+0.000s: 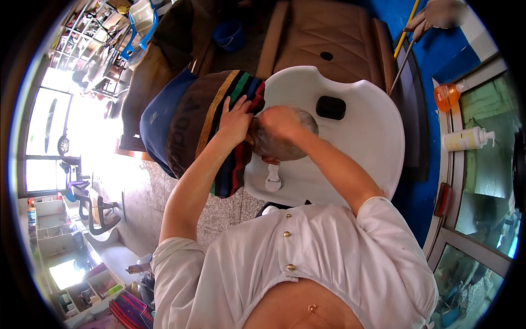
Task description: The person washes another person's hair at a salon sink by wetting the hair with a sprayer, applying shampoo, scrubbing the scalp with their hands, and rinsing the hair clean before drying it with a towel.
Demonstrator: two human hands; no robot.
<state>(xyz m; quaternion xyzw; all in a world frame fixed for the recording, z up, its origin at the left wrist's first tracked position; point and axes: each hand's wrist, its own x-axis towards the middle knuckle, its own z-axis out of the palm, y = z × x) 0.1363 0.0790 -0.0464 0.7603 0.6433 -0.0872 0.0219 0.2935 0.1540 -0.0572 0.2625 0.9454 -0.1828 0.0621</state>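
Observation:
A person in a dark brown and blue top with a band of coloured stripes (189, 118) bends over a white wash basin (378, 137). That person's grey, close-cropped or lathered head (282, 145) is inside the bowl. My left hand (236, 119) lies with fingers spread on the striped collar, by the neck. My right hand (278, 122) is on top of the head; motion blurs it and its fingers cannot be made out. A black pad (331, 108) sits in the basin beyond the head. Close to the ear is a white fitting (273, 178).
Behind the basin stands a brown padded seat (329, 38), with a blue bucket (229, 35) left of it. On the right ledge are an orange bottle (447, 97) and a white pump bottle (466, 140). A chair (97, 211) and cluttered shelves (52, 227) are at the left.

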